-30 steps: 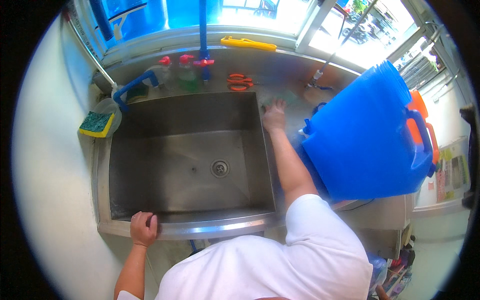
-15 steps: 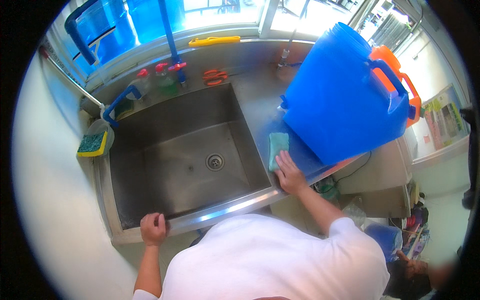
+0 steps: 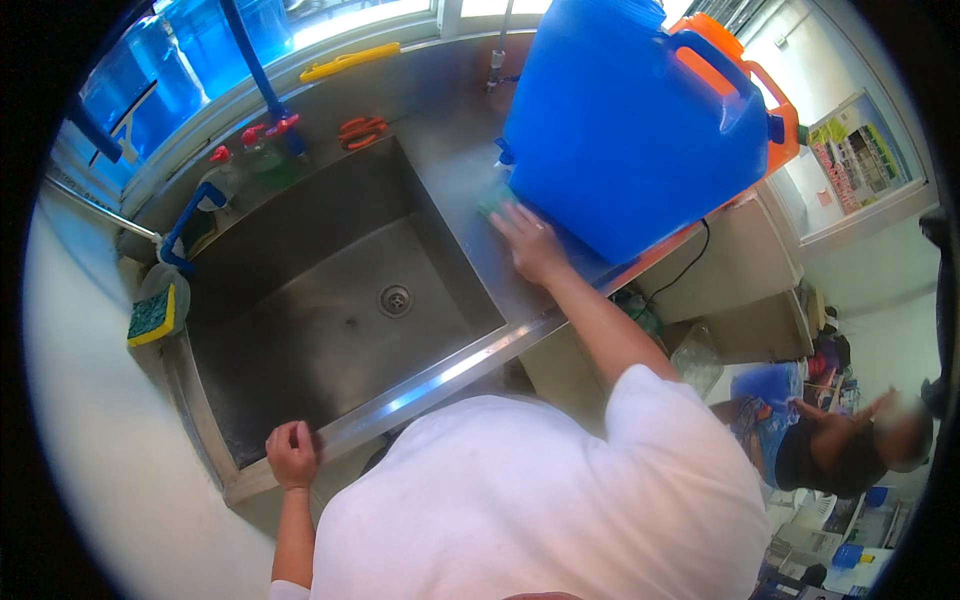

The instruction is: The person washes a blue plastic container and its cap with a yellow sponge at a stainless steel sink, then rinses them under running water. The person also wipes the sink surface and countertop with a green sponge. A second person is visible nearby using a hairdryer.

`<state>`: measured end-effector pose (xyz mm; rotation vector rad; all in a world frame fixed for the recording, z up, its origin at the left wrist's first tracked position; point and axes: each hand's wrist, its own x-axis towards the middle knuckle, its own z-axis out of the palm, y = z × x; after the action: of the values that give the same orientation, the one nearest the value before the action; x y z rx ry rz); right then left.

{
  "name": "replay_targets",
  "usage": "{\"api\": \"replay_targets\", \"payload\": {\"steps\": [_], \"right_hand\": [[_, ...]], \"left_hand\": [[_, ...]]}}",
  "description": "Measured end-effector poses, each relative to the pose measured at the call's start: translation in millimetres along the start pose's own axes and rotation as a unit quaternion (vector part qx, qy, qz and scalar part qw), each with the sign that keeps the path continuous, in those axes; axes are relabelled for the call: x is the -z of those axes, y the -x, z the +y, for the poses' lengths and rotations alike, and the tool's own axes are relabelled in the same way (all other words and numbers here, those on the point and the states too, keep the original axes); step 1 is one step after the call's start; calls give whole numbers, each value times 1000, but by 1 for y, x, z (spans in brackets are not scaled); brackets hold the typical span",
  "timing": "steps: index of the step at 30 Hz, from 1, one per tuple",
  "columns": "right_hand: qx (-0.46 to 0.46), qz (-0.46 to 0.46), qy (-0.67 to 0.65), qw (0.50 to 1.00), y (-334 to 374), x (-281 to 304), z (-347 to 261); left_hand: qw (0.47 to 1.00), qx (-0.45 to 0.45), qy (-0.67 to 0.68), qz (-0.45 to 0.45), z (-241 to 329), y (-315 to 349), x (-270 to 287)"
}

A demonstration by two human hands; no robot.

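My right hand (image 3: 530, 242) reaches over the metal counter (image 3: 447, 180) and presses a folded green cloth (image 3: 494, 200) flat with its fingers. Part of the cloth is hidden beneath them. Close beside it stands a large blue water container (image 3: 630, 130) with a spigot low on its left side. At the front left corner of the steel sink (image 3: 330, 300), my left hand (image 3: 292, 455) rests by the rim with its fingers curled in and nothing visible in them.
An orange container (image 3: 785, 120) stands behind the blue one. Pump bottles (image 3: 262, 160), orange-handled scissors (image 3: 362, 131) and a blue faucet (image 3: 190, 215) line the sink's back. A yellow-green sponge (image 3: 152, 315) sits at the left. Another person (image 3: 835, 440) is at the far right.
My right hand has pushed the cloth away from me along the counter, toward the container's spigot. My left hand stays by the sink corner. The view has turned, and more of the other person shows.
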<state>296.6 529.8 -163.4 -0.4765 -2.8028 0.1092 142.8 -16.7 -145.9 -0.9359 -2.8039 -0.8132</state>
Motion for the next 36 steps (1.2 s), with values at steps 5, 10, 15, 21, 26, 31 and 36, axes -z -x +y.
{"api": "replay_targets", "payload": {"steps": [5, 10, 15, 21, 26, 31, 36], "right_hand": [[-104, -38, 32, 993, 108, 48, 9], [-38, 5, 7, 999, 98, 45, 10], [-9, 71, -110, 991, 41, 18, 21], [8, 13, -155, 988, 76, 15, -20], [104, -69, -212, 969, 124, 52, -38], [-42, -22, 41, 998, 127, 84, 14], [20, -21, -82, 996, 128, 53, -52]], "left_hand": [[1000, 9, -5, -9, -1, 1, 0], [1000, -10, -14, 14, -1, 0, -1], [1000, 20, -7, -23, 2, 0, 0], [1000, 15, -4, -27, 0, 0, 0], [998, 45, -9, -37, -2, 1, -2], [999, 19, -23, -11, 0, 1, -1], [999, 25, -16, -18, 0, 0, -2]]}}
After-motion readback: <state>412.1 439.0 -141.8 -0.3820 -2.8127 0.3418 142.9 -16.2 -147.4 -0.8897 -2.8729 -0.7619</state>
